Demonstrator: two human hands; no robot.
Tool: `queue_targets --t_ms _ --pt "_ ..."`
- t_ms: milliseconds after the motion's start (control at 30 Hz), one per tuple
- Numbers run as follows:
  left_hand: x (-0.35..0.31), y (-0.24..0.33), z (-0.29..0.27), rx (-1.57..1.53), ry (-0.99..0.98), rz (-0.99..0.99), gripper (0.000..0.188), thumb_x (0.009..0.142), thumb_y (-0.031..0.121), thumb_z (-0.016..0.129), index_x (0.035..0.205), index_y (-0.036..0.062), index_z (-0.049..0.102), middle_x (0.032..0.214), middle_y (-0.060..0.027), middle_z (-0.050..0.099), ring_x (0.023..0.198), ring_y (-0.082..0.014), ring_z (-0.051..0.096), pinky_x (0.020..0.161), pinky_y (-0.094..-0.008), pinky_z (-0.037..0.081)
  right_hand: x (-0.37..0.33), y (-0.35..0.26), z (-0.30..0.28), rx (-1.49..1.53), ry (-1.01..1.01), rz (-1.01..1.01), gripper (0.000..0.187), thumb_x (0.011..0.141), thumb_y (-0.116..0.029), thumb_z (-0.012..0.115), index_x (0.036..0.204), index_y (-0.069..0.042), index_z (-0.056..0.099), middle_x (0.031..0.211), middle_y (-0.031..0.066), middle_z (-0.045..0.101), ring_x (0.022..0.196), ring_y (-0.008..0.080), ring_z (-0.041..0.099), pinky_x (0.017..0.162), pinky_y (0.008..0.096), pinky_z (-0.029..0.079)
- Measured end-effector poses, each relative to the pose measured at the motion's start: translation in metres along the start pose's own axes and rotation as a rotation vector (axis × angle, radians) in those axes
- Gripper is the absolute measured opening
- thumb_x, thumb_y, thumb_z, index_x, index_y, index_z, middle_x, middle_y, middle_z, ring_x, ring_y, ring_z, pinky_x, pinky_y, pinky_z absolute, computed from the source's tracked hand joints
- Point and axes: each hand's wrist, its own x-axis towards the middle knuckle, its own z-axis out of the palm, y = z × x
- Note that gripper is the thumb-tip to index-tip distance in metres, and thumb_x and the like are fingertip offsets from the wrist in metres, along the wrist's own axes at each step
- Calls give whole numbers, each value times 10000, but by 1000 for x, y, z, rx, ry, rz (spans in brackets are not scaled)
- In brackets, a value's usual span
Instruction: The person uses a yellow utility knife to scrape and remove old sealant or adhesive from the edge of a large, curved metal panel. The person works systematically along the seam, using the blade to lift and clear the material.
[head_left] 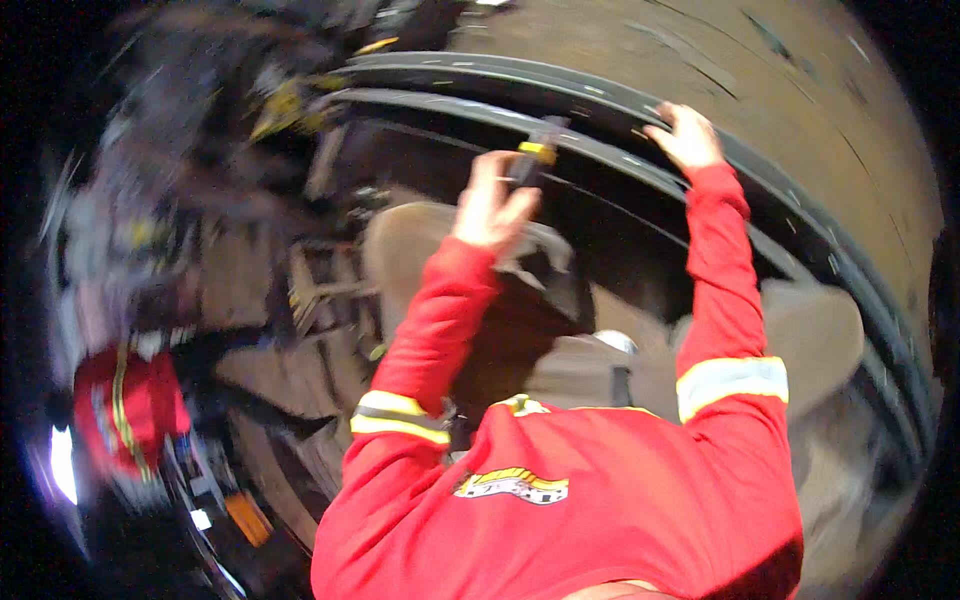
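My left hand [490, 205] is closed around a dark hand tool [527, 168] with a yellow band. Its far end is blurred, so its exact kind is unclear, and it points at the near rail of a long dark metal beam [480, 68]. The beam runs from the upper left round to the right, looking curved in this picture. My right hand [692, 138] is at the beam farther right, palm down, thumb and fingers apart. Its fingertips appear to rest on the beam's upper edge, and nothing shows in its grasp. Both red sleeves have reflective bands.
Another person in a red jacket [130, 410] is at the left, blurred. Near them lies an orange object [248, 518]. Rounded brown-grey shapes [400, 250] and planks [290, 375] are below the beam. Beyond it stretches a brown surface [800, 110] with scattered debris. Yellow pieces [282, 108] sit upper left.
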Motion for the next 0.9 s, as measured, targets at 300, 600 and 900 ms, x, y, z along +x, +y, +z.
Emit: queue_targets --t_ms 300,600,900 --pt "36 16 -10 149 -321 149 602 800 -75 620 1335 136 446 776 -31 588 573 -104 552 505 -269 457 -68 11 -35 -245 -302 130 1086 530 -423 879 1447 -159 361 1249 134 529 1217 330 450 1053 446 317" --pt "72 22 -5 444 -512 167 576 731 -38 655 1279 87 530 997 -245 652 920 -432 652 774 -387 521 -83 -4 -15 -248 -139 147 1027 437 -284 925 1336 -149 448 1113 91 530 1095 297 482 995 428 355" --pt "136 35 47 614 -697 311 474 724 60 681 1193 51 611 969 -239 669 935 -417 646 826 -409 522 -80 15 -2 -205 -50 88 1106 427 -326 924 1398 -179 416 1246 78 483 1246 300 391 1053 500 284"
